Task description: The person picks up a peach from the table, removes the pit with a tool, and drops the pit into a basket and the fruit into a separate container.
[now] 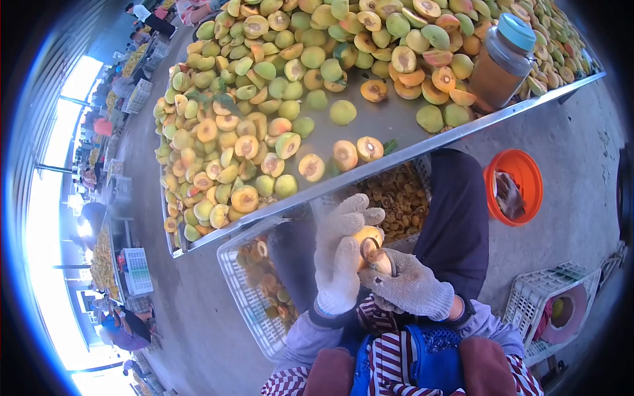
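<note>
My left hand [338, 257], in a pale knit glove, holds a yellow peach half [368, 236] between thumb and fingers. My right hand [413, 284], in a dirtier glove, is closed around the short handle of a pitting tool [378, 259]. The tool's metal ring touches or lies right in front of the fruit; the exact contact is hard to see. Both hands are close together over my lap, below the edge of a metal table [389, 160]. Many cut peach halves [246, 198] lie heaped on it, several with the stone showing.
A jar with a blue lid [517, 32] stands at the table's right edge. Below are a crate of pitted halves [228, 264] and a container of brown stones or scraps [396, 198]. An orange bucket [538, 178] and white crate [522, 297] are at right. Other people work far left.
</note>
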Demonstrator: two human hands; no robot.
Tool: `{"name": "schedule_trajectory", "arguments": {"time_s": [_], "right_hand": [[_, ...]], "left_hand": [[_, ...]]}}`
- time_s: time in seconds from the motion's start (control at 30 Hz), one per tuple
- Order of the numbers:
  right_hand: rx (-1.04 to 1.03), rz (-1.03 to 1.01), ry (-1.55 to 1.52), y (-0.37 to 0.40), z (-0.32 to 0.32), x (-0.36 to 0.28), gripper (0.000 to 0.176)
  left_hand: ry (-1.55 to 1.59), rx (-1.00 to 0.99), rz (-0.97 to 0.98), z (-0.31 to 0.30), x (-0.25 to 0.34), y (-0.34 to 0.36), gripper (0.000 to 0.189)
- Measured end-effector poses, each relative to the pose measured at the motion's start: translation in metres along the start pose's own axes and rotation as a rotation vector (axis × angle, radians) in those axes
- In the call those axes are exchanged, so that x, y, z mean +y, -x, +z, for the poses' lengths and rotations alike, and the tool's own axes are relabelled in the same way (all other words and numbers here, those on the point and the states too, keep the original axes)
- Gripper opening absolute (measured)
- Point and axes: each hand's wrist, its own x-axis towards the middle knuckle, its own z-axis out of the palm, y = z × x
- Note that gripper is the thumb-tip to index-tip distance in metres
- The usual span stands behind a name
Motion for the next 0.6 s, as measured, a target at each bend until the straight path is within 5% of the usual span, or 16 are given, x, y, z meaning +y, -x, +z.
{"name": "schedule_trajectory", "arguments": {"time_s": [0.17, 0.4, 0.47, 0.5, 0.57, 0.6], "right_hand": [[-0.366, 0.172, -0.706, 0.005, -0.016, 0.003, 0.025], [-0.378, 0.117, -0.761, 0.007, -0.026, 0.006, 0.024], [-0.353, 0.134, -0.705, 0.011, -0.03, -0.004, 0.026], [-0.351, 0.136, -0.709, 0.01, -0.027, -0.005, 0.026], [-0.294, 0.175, -0.655, 0.006, -0.019, -0.007, 0.025], [-0.295, 0.174, -0.656, 0.004, -0.017, -0.009, 0.025]], "left_hand": [[-0.519, -0.285, 0.216, -0.011, 0.011, -0.015, 0.031], [-0.699, -0.294, 0.372, 0.0, 0.009, -0.014, 0.04], [-0.282, -0.159, -0.04, 0.014, 0.02, -0.012, 0.041], [-0.283, -0.161, -0.045, 0.013, 0.025, -0.012, 0.041], [-0.158, -0.155, -0.461, 0.004, 0.035, -0.016, 0.043], [-0.156, -0.095, -0.364, 0.008, 0.027, -0.01, 0.042]]}}
